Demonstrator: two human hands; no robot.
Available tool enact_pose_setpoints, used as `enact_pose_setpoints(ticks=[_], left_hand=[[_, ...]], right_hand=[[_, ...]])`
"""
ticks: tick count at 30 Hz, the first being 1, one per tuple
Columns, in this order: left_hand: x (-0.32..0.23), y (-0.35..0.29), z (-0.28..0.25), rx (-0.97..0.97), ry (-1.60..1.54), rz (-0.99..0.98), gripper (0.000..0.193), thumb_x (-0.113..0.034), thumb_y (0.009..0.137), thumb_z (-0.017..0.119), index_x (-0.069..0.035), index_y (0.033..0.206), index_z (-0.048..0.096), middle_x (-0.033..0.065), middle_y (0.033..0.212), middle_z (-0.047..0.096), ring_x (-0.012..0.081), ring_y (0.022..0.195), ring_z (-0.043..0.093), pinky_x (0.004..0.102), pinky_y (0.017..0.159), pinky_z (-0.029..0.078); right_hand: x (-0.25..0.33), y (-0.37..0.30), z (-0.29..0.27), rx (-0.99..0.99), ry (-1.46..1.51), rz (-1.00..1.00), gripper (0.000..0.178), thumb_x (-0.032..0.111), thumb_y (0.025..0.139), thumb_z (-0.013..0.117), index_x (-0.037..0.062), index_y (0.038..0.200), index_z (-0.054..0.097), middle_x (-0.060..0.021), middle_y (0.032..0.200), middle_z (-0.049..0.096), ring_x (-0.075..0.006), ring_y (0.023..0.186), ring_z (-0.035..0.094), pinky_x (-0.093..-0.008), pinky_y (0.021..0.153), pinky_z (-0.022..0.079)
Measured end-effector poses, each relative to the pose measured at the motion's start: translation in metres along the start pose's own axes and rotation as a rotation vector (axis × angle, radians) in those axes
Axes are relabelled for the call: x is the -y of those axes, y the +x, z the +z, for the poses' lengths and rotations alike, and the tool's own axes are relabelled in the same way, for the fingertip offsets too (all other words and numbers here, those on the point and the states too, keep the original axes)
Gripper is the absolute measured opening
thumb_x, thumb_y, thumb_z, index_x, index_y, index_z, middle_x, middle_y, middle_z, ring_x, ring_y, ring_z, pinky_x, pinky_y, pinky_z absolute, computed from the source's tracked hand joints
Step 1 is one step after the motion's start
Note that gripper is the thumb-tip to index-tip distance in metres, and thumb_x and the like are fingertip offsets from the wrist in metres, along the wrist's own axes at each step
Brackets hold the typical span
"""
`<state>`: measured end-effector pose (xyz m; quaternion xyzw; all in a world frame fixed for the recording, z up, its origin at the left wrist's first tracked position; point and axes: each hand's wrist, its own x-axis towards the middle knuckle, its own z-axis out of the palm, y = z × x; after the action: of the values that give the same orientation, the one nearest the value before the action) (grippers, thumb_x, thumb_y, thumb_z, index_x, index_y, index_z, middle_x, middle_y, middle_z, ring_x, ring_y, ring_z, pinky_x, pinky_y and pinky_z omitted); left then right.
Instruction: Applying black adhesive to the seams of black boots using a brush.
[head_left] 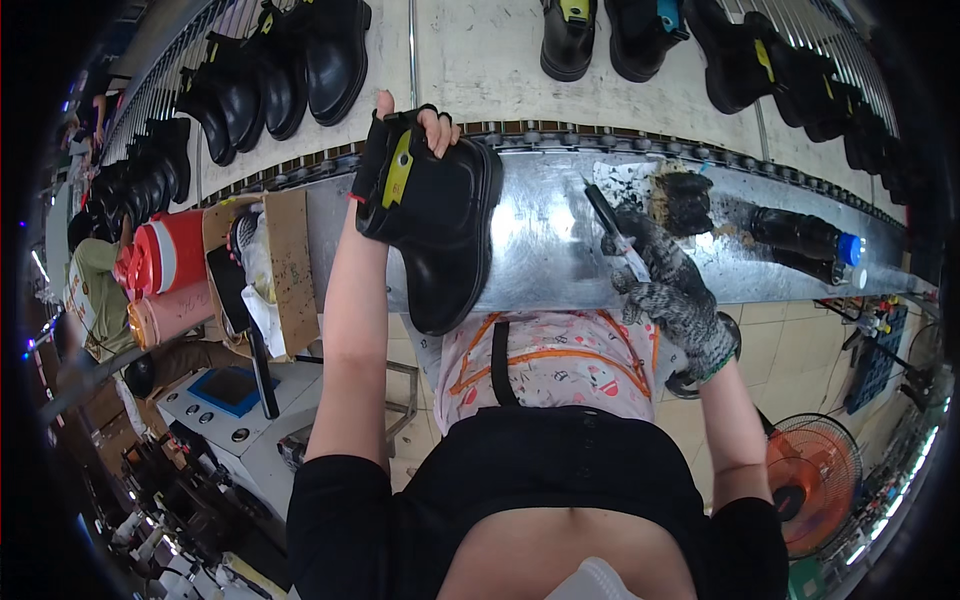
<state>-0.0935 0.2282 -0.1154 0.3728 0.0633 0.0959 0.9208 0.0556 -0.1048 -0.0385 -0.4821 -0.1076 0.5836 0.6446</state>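
On our left, a cardboard box (292,270) holds white material, other contents hard to make out; on our right lies 1 blue-capped bottle (800,232), its contents too dark to tell. Our left hand (375,152), arm stretched forward, grips a black ankle boot (445,215) by its top over the steel bench (540,235), toe toward us. Our gloved right hand (662,275), forearm angled inward, grasps a pen-like tool (602,210), partly hidden by fingers.
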Motion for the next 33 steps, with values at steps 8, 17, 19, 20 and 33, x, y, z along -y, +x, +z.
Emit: enact_pose_setpoints(ticks=[8,17,19,20,33], left_hand=[[0.003,-0.006,0.007,-0.092,-0.065,0.032,0.079,-0.072,0.086,0.014,-0.007,0.058,0.047,0.0046,0.058,0.044,0.0178,0.069,0.036,0.0287,0.078,0.03],[0.006,-0.006,-0.001,-0.014,-0.009,0.124,0.076,-0.072,0.087,0.009,-0.012,0.058,0.046,0.0,0.059,0.045,0.0173,0.076,0.037,0.035,0.096,0.024],[0.006,-0.007,-0.001,-0.022,-0.002,0.131,0.076,-0.072,0.087,0.009,-0.012,0.059,0.046,-0.0003,0.059,0.045,0.0173,0.076,0.037,0.0348,0.096,0.024],[0.006,-0.007,-0.001,-0.027,0.009,0.142,0.076,-0.072,0.087,0.009,-0.012,0.059,0.046,-0.0005,0.059,0.045,0.0173,0.076,0.037,0.0346,0.096,0.024],[0.004,-0.009,0.002,-0.07,-0.001,0.135,0.074,-0.073,0.086,0.012,-0.013,0.058,0.045,-0.0007,0.059,0.046,0.0176,0.075,0.037,0.0343,0.096,0.024]], right_hand=[[0.046,0.079,0.013,0.299,-1.457,-0.375,0.045,0.02,0.084,0.064,0.009,0.126,0.052,-0.0133,0.12,0.056,-0.0279,0.11,0.055,-0.0351,0.093,0.044],[0.053,0.118,0.017,0.46,-1.462,-0.075,0.046,0.033,0.09,0.051,0.0101,0.13,0.046,-0.0205,0.117,0.053,-0.0335,0.107,0.053,-0.0411,0.092,0.045],[0.054,0.121,0.018,0.493,-1.447,-0.096,0.047,0.033,0.091,0.05,0.0107,0.131,0.045,-0.0201,0.119,0.052,-0.0328,0.108,0.053,-0.0407,0.093,0.044],[0.054,0.122,0.019,0.504,-1.487,-0.079,0.047,0.033,0.091,0.05,0.0107,0.132,0.045,-0.0197,0.121,0.052,-0.0319,0.11,0.052,-0.0403,0.095,0.044],[0.063,0.139,0.022,0.563,-1.369,-0.091,0.049,0.019,0.083,0.061,0.0116,0.13,0.049,-0.0178,0.124,0.053,-0.0311,0.112,0.053,-0.0374,0.096,0.044]])
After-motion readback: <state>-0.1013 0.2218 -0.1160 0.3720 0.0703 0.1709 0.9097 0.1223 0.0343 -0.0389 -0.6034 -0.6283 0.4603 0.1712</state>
